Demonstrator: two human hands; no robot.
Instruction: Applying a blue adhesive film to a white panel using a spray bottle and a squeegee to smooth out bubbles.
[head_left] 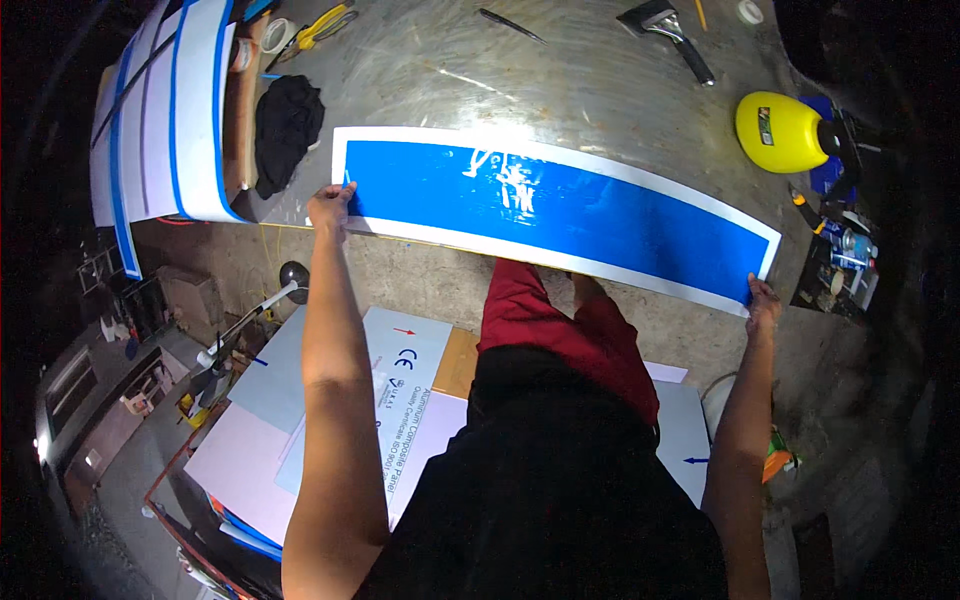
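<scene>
On the bench [600, 100], a cloth [288, 130] is placed left of the strip [570, 215], a bottle [780, 135] behind its right end; farther back, a pen [512, 26] is set left of a squeegee [686, 54].

That head-worn wide fisheye over there peers steeply down, past a black shirt [540, 490], onto the metal worktable [420, 85], fairly near.

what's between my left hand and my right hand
In the head view, a long blue sheet with a white border stretches between the left hand and the right hand.
</scene>
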